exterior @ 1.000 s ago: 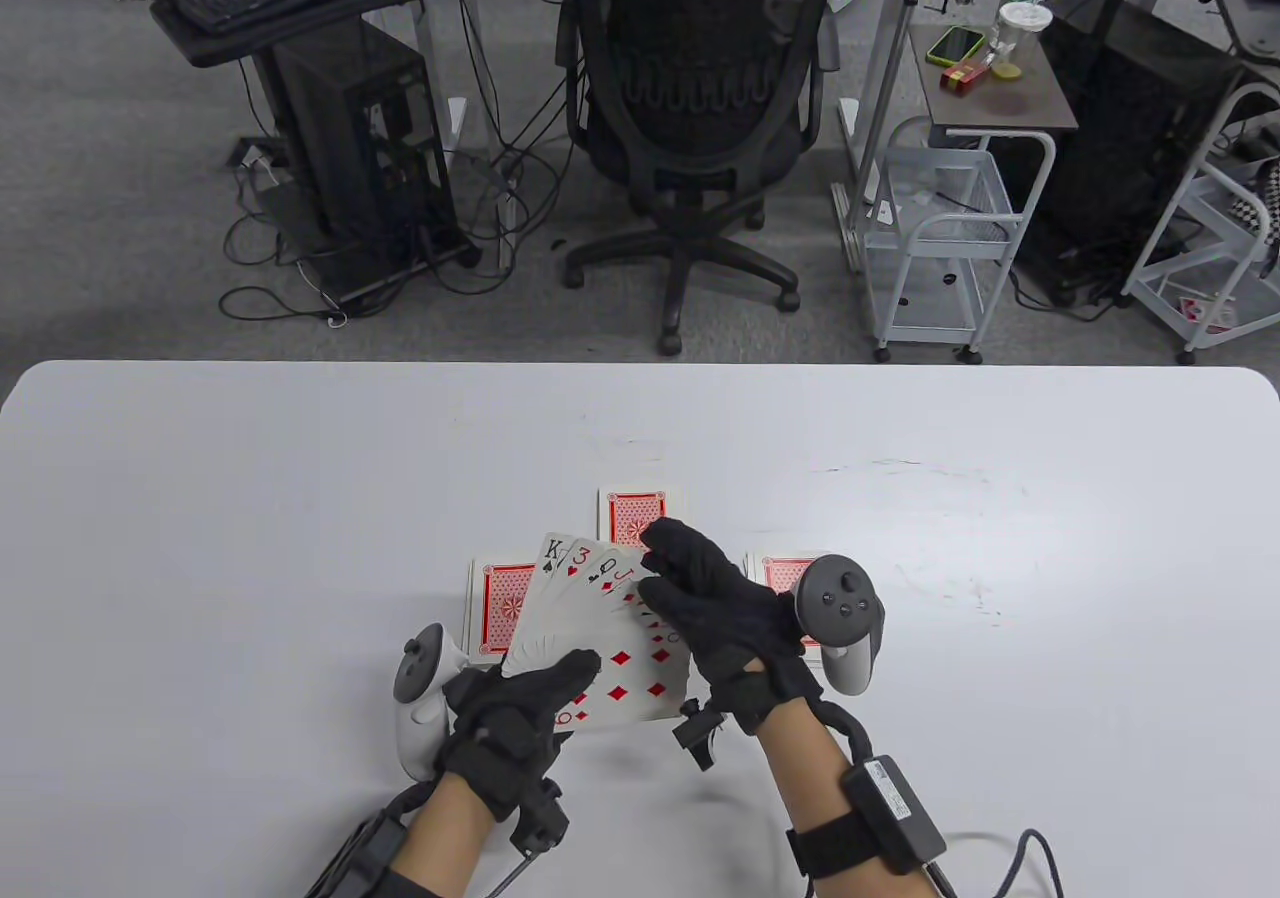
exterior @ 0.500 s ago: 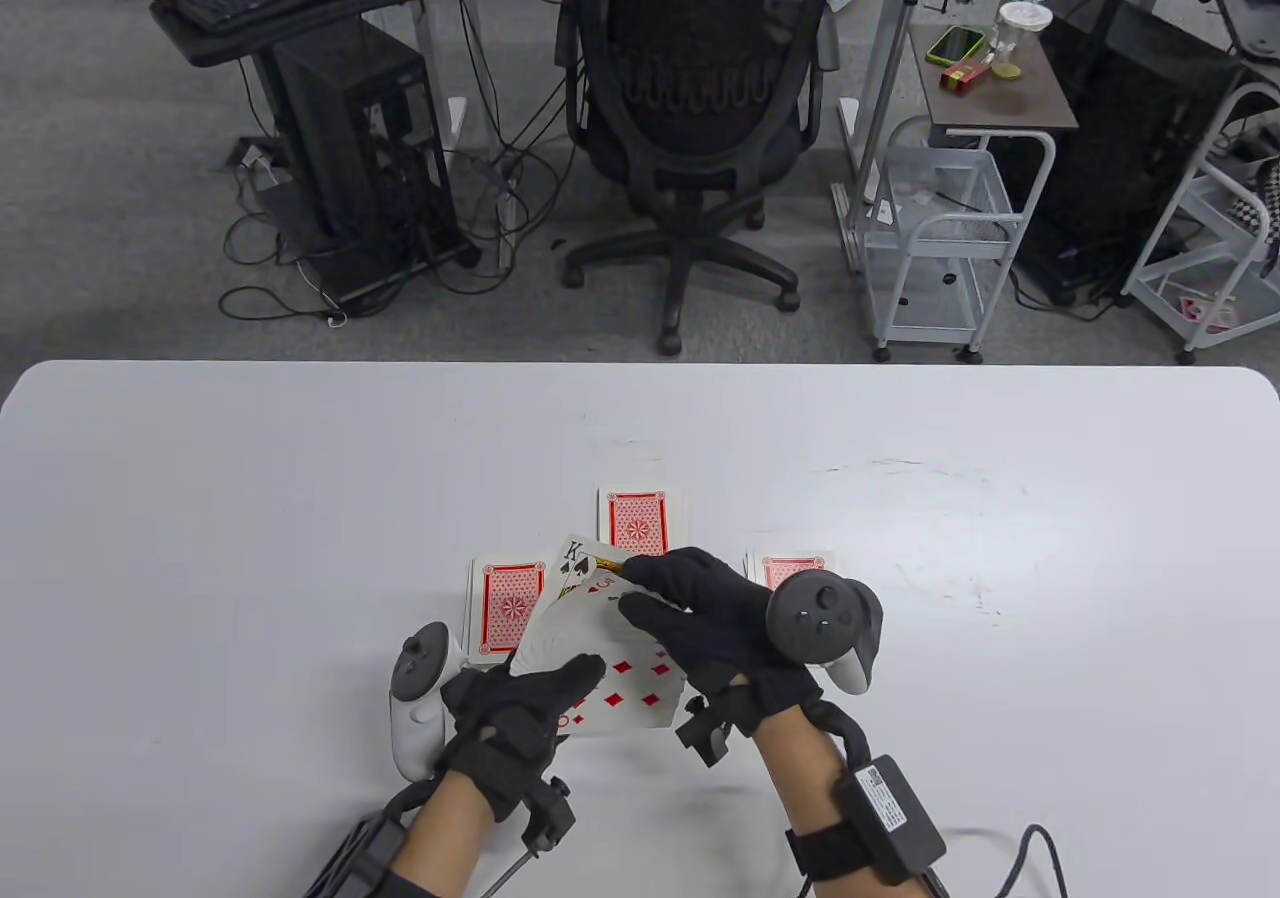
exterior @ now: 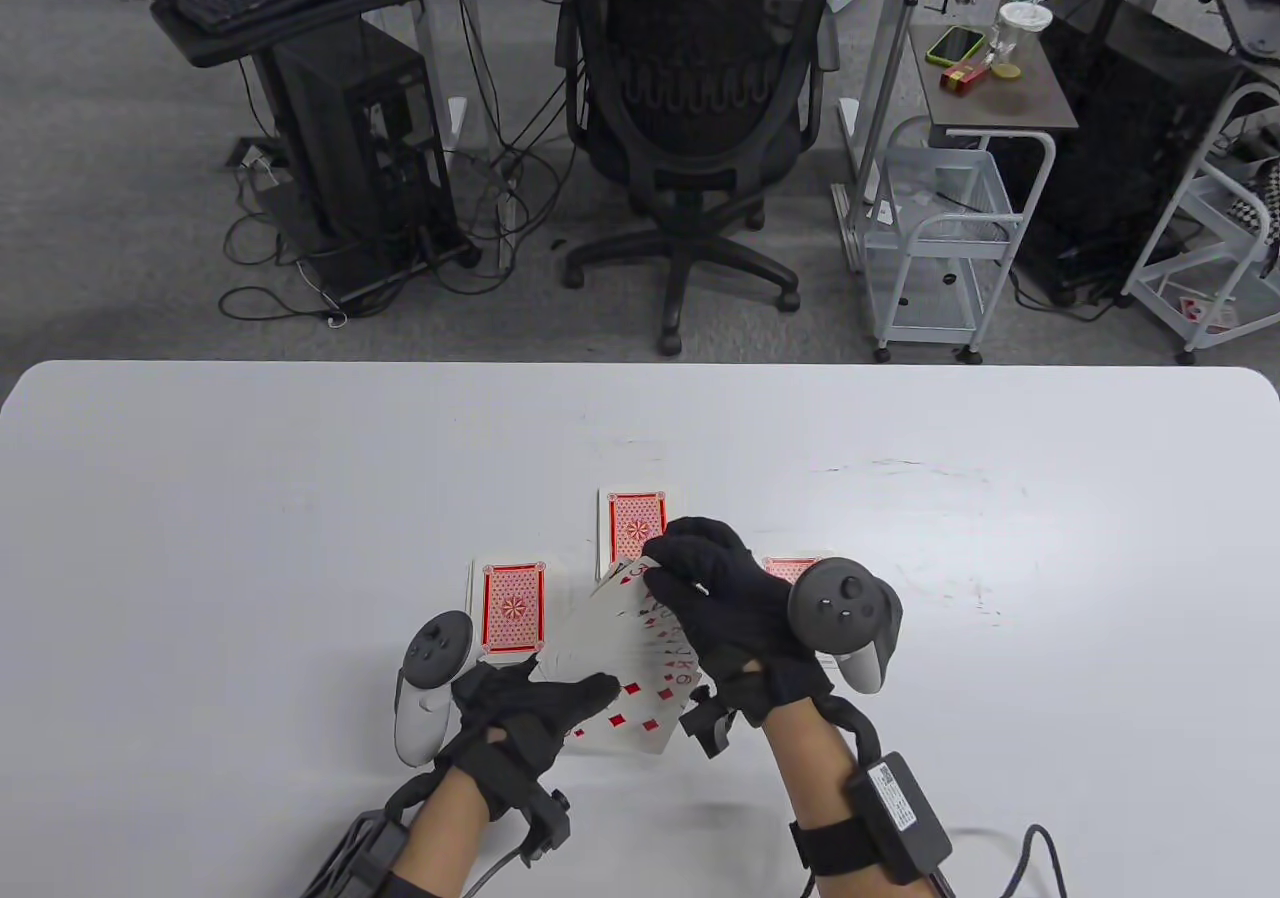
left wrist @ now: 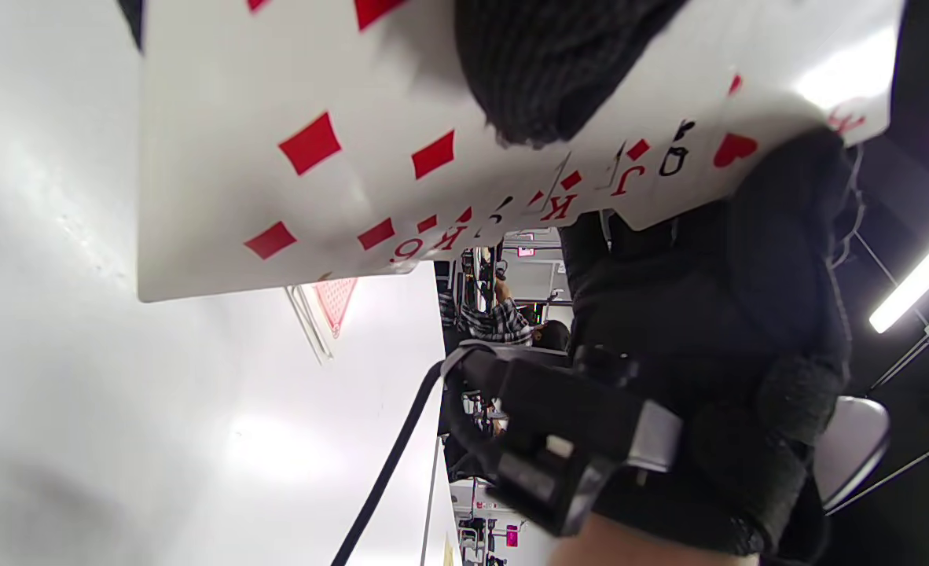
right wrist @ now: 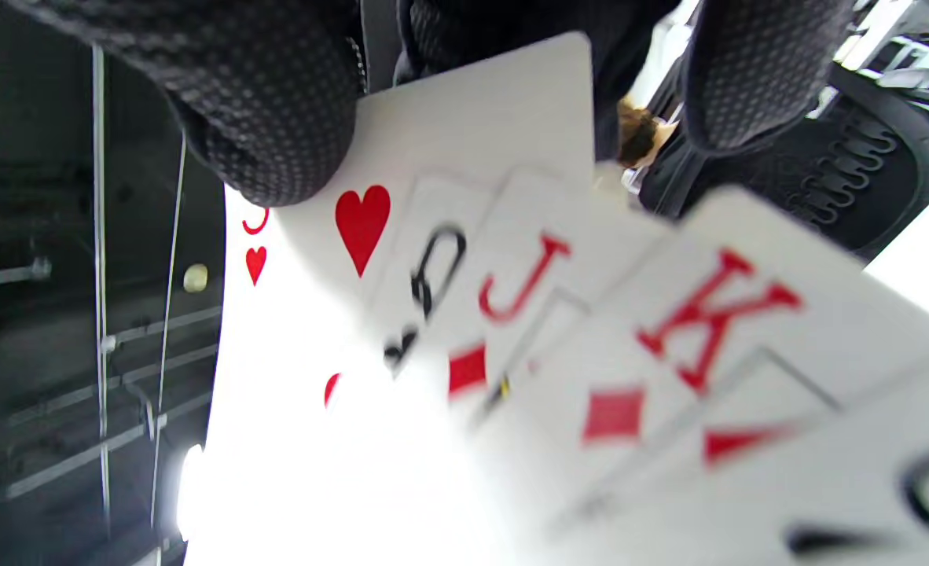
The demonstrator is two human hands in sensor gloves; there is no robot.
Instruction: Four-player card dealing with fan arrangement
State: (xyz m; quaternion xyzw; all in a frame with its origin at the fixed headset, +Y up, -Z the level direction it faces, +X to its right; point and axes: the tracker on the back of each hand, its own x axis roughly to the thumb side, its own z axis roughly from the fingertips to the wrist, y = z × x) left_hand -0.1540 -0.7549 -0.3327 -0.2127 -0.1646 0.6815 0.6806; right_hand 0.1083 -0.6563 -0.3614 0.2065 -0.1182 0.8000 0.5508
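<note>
A face-up fan of cards (exterior: 630, 668) is held above the white table (exterior: 250, 498) near its front edge. My left hand (exterior: 540, 703) grips the fan's lower corner, thumb on top. My right hand (exterior: 680, 578) curls over the fan's upper right edge and pinches the cards there. The left wrist view shows the fan (left wrist: 370, 173) from below with diamonds, a J and a Q. The right wrist view shows a heart card, Q, J and K (right wrist: 512, 314) under my fingertips (right wrist: 276, 134). Three face-down red-backed piles lie behind: left (exterior: 510, 606), middle (exterior: 630, 523), right (exterior: 790, 568), partly hidden.
Beyond the table's far edge stand a black office chair (exterior: 700, 108), a computer tower under a keyboard stand (exterior: 350, 138) and a white wire cart (exterior: 940, 228). Cables trail from both wrists at the bottom edge.
The fan has swung to the right and spread anew under my right hand; the K of spades at its left end is no longer seen. My left hand shifted slightly right.
</note>
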